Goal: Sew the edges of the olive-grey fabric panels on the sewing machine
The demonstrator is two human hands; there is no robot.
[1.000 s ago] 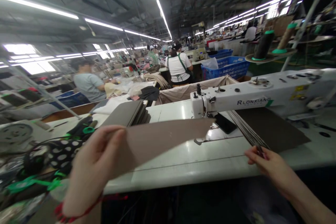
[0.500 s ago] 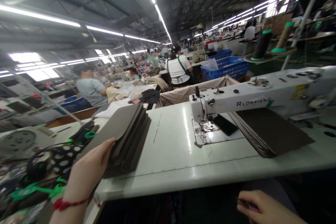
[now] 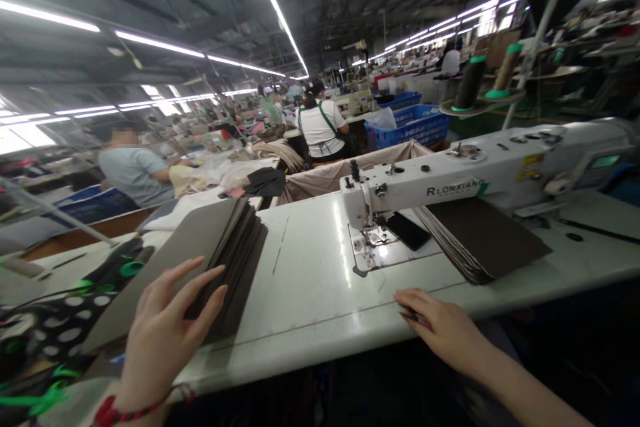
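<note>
A: Where can the right hand (image 3: 440,323) go?
B: Left along the white tabletop (image 3: 310,300), as far as the tall stack of dark sheets (image 3: 235,267) by the left hand (image 3: 165,327).
A: And forward?
B: The sewing machine head (image 3: 365,203) blocks it, with a black phone (image 3: 407,230) and a flat stack of sheets (image 3: 480,237) just beside it.

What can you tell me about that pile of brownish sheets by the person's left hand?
The pile of sheets is a thick stack of flat, stiff-looking panels, perhaps leather or imitation leather, though the material can't be confirmed. The top panel is pale grey-brown, while the fanned edges below look darker. The stack sits at the left part of the white sewing table, with its top sloping and its panels slightly staggered. The person's left hand touches its near side with spread fingers.
</note>
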